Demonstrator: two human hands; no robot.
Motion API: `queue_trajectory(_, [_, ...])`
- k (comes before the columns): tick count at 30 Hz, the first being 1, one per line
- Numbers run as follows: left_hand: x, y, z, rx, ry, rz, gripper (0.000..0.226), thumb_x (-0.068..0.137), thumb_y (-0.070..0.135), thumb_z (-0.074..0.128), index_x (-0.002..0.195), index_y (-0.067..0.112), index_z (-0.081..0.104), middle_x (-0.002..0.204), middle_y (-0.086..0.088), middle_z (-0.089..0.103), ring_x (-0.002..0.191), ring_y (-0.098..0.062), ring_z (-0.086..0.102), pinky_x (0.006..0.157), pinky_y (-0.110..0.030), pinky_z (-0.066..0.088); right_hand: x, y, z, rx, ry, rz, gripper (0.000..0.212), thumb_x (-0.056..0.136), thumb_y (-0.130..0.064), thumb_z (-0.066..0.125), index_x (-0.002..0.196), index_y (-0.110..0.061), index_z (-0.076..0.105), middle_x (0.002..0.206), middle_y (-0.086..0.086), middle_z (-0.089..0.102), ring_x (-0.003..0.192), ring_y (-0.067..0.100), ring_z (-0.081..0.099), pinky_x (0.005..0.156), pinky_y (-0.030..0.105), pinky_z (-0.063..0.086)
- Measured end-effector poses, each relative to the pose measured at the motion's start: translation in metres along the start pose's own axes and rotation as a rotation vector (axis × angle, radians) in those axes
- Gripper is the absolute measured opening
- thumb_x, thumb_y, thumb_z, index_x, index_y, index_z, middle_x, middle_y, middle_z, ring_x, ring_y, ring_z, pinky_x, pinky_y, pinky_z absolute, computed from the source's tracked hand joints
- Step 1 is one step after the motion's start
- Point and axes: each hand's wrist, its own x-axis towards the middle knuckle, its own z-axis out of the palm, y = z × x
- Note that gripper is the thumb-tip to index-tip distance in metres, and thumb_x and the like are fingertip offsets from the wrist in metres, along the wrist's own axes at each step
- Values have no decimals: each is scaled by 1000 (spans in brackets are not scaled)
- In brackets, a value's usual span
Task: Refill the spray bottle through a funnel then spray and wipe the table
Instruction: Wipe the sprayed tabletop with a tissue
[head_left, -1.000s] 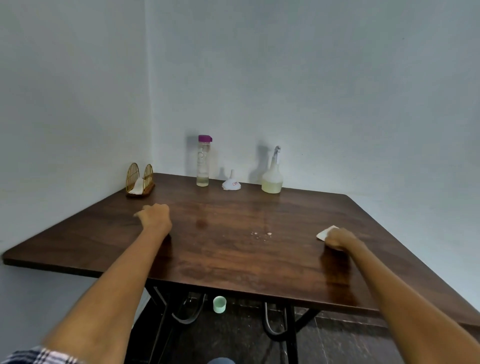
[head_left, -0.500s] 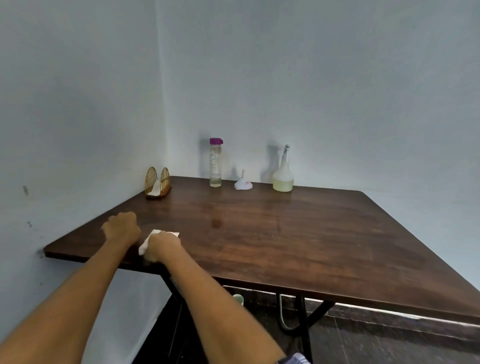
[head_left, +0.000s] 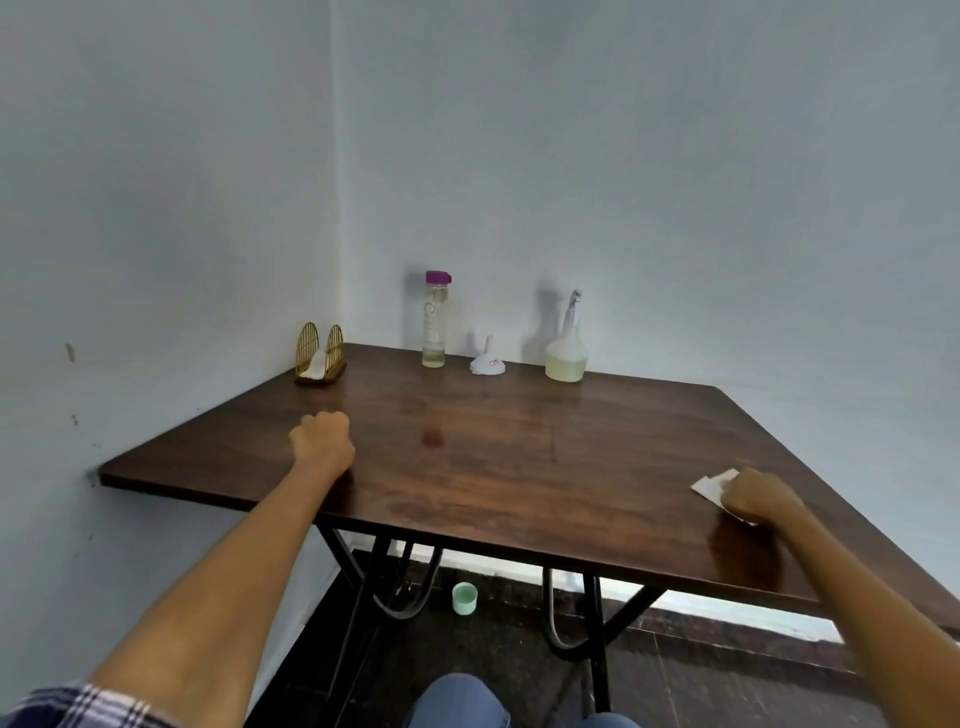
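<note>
Clear tall bottle with purple cap (head_left: 435, 321): pale vertical lettering runs down its side, too faint and small to read; it stands at the back, beyond the left hand (head_left: 322, 437).
White plastic funnel (head_left: 487, 360): a small red-and-white sticker sits on its flared part, its print too small to read; it lies mouth down, just right of the bottle, well beyond both hands.
Readable text: none anywhere.
</note>
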Motion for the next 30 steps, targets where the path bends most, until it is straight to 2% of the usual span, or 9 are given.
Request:
queue_trajectory(3, [3, 3, 8, 15, -2, 2, 24, 94, 18, 47, 116, 9, 54, 120, -10, 57, 114, -26, 51, 89, -35, 46, -21, -10, -6, 45, 1, -21, 40, 96, -29, 45, 128, -8, 55, 134, 13, 56, 121, 30, 53, 99, 33, 41])
queue_trajectory(6, [7, -3, 15, 13, 19, -13, 21, 95, 17, 46, 113, 10, 55, 116, -8, 58, 112, -24, 51, 88, -34, 47, -23, -66, 0, 6, -7, -207, 38, 99, -28, 40, 125, -7, 59, 135, 11, 56, 122, 27, 54, 98, 30, 40])
queue_trajectory(8, [7, -12, 15, 5, 33, -26, 19, 94, 17, 46, 110, 11, 55, 114, -8, 58, 110, -24, 52, 87, -33, 47, -34, -128, 7, -19, -26, -339, 36, 98, -20, 37, 122, -4, 59, 133, 15, 57, 121, 29, 54, 96, 30, 42])
queue_trajectory(14, [8, -59, 9, -13, 52, -117, 20, 93, 15, 44, 109, 10, 55, 116, -9, 58, 109, -25, 53, 88, -35, 47, -116, -349, 37, 81, -180, -773, 40, 94, -29, 46, 122, -4, 60, 131, 19, 57, 121, 35, 53, 100, 41, 42])
queue_trajectory(17, [11, -79, 11, -38, 82, -172, 26, 93, 13, 43, 115, 7, 54, 121, -12, 57, 112, -28, 54, 88, -36, 45, -145, -412, 42, 127, -269, -883, 44, 90, -31, 54, 124, -3, 56, 129, 19, 55, 118, 35, 52, 98, 41, 43])
queue_trajectory(20, [22, -90, 16, -80, 130, -201, 30, 96, 18, 40, 120, 7, 55, 123, -13, 58, 112, -28, 55, 88, -37, 44, -145, -438, 46, 128, -256, -892, 40, 93, -17, 53, 128, 0, 51, 129, 20, 52, 119, 33, 51, 98, 39, 43])
queue_trajectory(24, [39, -96, 26, -58, 184, -164, 33, 99, 33, 38, 117, 11, 54, 119, -10, 60, 110, -26, 56, 86, -38, 47, -107, -440, 44, 153, -198, -824, 40, 94, -13, 49, 132, 0, 49, 134, 19, 51, 123, 32, 49, 100, 39, 42])
queue_trajectory(27, [49, -88, 33, -28, 186, -118, 32, 98, 35, 38, 114, 14, 55, 113, -6, 61, 105, -23, 57, 83, -34, 49, -55, -408, 36, 173, -152, -708, 43, 95, -14, 47, 135, 2, 46, 138, 18, 49, 128, 31, 48, 106, 39, 39])
queue_trajectory(30, [57, -65, 38, -26, 178, -93, 32, 98, 37, 39, 115, 14, 54, 110, -4, 61, 102, -20, 58, 78, -31, 49, 10, -346, 31, 194, -84, -553, 40, 93, -12, 45, 132, -3, 49, 136, 14, 53, 126, 28, 51, 101, 35, 42])
